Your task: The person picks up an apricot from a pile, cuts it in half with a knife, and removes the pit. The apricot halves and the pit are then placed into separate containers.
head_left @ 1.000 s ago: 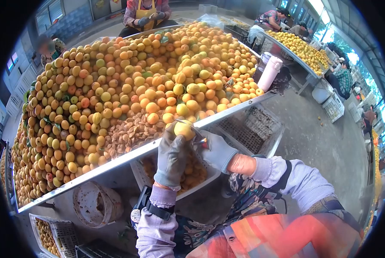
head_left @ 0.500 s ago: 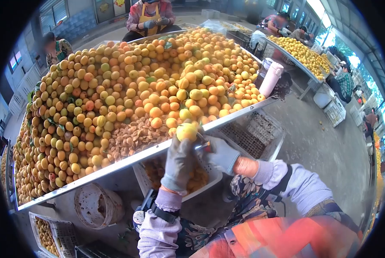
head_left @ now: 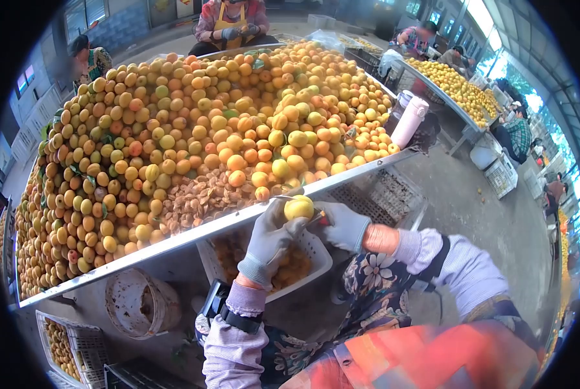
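1. Table edge [head_left: 173, 244] slants from eight to two o'clock, a fruit heap [head_left: 173, 142] toward eleven.
2. My left hand [head_left: 272, 236] grips an apricot [head_left: 299, 207] at centre, fingers curled against it.
3. My right hand [head_left: 343, 227], toward four o'clock, is bent round a mostly hidden red tool [head_left: 324, 220].

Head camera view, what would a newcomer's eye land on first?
Probably the heap of yellow-orange fruit, spread over most of the table. Next, at the table's near edge, a gloved left hand holds one yellow fruit, with the right hand close beside it. A pale pink bottle stands out near the table's right end.
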Demonstrator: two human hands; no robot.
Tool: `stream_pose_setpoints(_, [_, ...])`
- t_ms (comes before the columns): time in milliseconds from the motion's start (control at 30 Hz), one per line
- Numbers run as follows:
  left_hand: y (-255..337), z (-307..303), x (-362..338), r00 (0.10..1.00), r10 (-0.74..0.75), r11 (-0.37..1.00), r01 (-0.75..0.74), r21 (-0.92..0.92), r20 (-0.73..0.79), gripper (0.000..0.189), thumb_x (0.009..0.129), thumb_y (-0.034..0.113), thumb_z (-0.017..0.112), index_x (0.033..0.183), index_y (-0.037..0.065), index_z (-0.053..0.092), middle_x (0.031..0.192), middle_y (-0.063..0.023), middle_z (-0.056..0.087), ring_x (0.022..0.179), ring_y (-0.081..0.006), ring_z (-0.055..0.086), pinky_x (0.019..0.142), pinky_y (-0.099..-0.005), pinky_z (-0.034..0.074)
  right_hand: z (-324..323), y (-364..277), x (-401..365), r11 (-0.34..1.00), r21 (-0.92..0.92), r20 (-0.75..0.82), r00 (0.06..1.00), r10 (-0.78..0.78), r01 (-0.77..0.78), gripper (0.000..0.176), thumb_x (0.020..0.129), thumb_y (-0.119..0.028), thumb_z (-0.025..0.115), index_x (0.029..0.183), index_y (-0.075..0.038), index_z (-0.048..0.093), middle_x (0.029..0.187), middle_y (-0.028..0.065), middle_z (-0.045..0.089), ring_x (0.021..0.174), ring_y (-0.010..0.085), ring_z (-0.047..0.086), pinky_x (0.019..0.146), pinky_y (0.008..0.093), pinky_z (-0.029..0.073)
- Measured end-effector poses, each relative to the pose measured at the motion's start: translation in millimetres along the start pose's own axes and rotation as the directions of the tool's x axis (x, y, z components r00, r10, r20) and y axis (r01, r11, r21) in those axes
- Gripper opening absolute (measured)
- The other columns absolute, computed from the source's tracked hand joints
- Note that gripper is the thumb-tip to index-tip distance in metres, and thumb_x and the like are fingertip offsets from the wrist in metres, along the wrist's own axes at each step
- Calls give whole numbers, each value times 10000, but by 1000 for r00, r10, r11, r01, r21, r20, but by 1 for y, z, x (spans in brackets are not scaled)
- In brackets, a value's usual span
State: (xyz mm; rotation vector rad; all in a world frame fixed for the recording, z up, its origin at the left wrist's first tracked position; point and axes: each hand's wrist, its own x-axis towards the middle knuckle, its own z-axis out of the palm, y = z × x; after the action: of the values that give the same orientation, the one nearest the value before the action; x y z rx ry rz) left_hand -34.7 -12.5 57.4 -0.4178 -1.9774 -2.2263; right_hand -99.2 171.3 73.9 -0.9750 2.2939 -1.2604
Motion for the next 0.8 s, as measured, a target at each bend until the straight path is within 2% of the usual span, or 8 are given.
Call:
stream_pose_setpoints(100, [4,11,-1,996,-28,998,23,-63,-85,399,916,86,589,1290,-8,489,1110,-53,609,970,-113,572,820,-234,473,14,-13,-5,948,276,-69,980,187,-161,443,832,-36,569,1270,-10,507,849,67,628,772,96,564,676,268,476])
stream_pose_setpoints(233, [9,20,-1,985,-53,977,18,-210,-163,384,939,113,560,1297,-5,483,1112,-63,608,980,-123,576,818,-234,477,36,-13,-6,857,505,-142,970,199,-102,356,843,-21,548,1198,1,535,809,-11,570,694,64,507,610,234,448])
stream_pose_setpoints(400, [-8,10,-3,995,28,986,-43,-161,-98,409,937,106,565,1315,-14,467,1144,-78,603,1005,-134,577,866,-243,466,20,-12,-9,850,513,-24,988,153,-120,373,849,-19,549,1221,1,525,879,19,619,746,68,539,635,238,466])
stream_pose_setpoints(467, [5,7,-1,996,64,994,-69,-89,-55,419,934,99,568,1322,-19,460,1155,-82,601,1015,-138,577,886,-250,462,9,-2,-4,950,308,-28,998,-52,58,404,864,-36,546,1265,-7,504,911,26,637,772,80,557,663,252,483])
stream_pose_setpoints(567, [18,10,-3,997,78,995,-76,71,-26,437,928,84,570,1332,-31,449,1163,-90,599,1025,-143,577,911,-264,454,-10,1,-2,979,123,82,985,152,-161,376,860,-132,663,1208,-33,561,1030,12,631,944,97,554,818,291,485])
stream_pose_setpoints(633, [10,11,1,990,133,989,-130,75,-43,437,926,61,558,1336,-38,441,1160,-91,596,1019,-148,583,911,-272,459,5,7,-7,934,326,78,989,128,-146,364,870,-180,671,1192,-45,566,1002,25,627,936,82,557,816,280,489])
stream_pose_setpoints(700, [0,16,3,989,97,994,-102,-38,-111,441,929,75,556,1339,-35,434,1160,-94,594,1015,-155,586,907,-275,464,17,-11,-10,762,545,144,935,325,-349,355,873,-208,674,1175,-57,565,1003,38,613,923,67,559,801,260,494])
stream_pose_setpoints(800, [10,18,1,987,-56,966,16,-259,-149,454,935,111,557,1343,-29,419,1158,-101,590,1008,-167,592,899,-282,474,46,-2,-10,729,655,4,966,260,-199,338,871,-234,678,1136,-58,563,942,8,602,824,48,552,692,224,476])
